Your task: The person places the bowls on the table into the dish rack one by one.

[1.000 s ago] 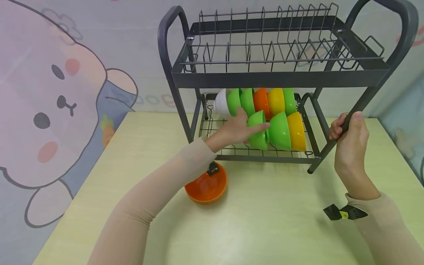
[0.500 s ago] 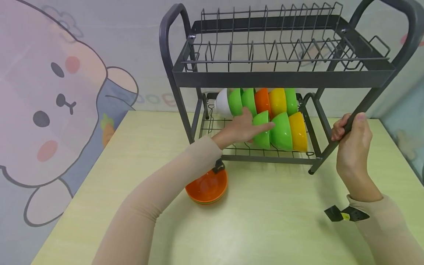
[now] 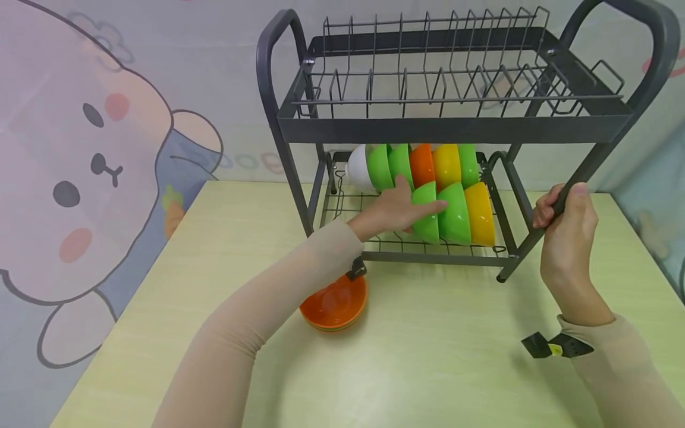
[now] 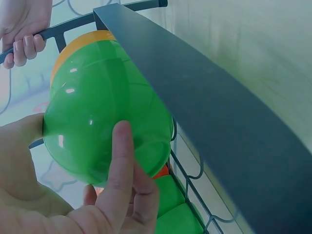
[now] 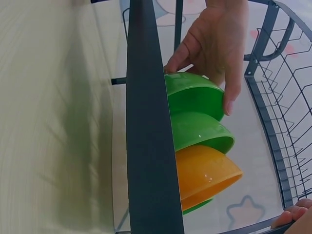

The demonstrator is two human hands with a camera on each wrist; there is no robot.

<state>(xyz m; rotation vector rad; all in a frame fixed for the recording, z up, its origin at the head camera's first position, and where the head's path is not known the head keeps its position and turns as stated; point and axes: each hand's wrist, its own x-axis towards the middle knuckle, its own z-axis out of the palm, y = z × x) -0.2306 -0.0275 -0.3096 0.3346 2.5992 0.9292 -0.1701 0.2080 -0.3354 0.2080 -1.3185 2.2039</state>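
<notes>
My left hand holds a green bowl on the lower tier of the dark dish rack. The left wrist view shows the thumb at one side of this bowl and the fingers against its underside. To its right, another green bowl and a yellow bowl stand on edge in the front row. My right hand grips the rack's right front post. From the right wrist view, the held bowl sits close against the neighbouring green one, behind the rack's lower front bar.
Behind is a row of bowls: white, several green, one orange and one yellow. A stack of bowls, orange on top, sits on the table before the rack, partly under my left sleeve. The upper wire tier overhangs the bowls.
My left hand has moved a little to the right with the green bowl, narrowing the space to the neighbouring green one. My right hand keeps its grip on the post.
</notes>
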